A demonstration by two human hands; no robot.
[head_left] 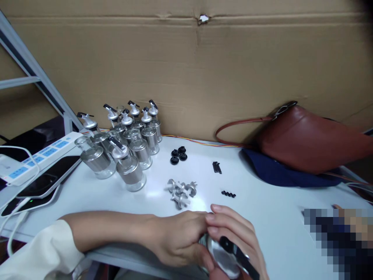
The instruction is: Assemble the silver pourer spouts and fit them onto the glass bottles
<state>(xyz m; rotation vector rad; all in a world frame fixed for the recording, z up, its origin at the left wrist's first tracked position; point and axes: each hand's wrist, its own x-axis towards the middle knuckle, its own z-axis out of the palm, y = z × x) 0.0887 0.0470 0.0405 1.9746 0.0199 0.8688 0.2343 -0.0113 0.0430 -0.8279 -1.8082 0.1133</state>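
Near the front edge of the table, my left hand [180,237] is closed round the glass of an oil bottle [203,242]. My right hand [240,229] curls over the bottle's silver pourer top [223,258], with its black flip lever [239,254] sticking out between the hands. Most of the bottle is hidden by my fingers. Just beyond the hands lies a pile of silver pourer spouts [182,192]. Black round stoppers [178,155] sit farther back. To the right are small black levers [217,167] and a row of tiny black pieces [229,194].
Several glass bottles with steel bands [131,175] stand at the left, many with pourers fitted. Phones [49,179] and a power strip [43,155] with white cables lie beside them. A brown bag [305,140] rests on dark blue cloth [271,171]. Cardboard [175,70] stands behind.
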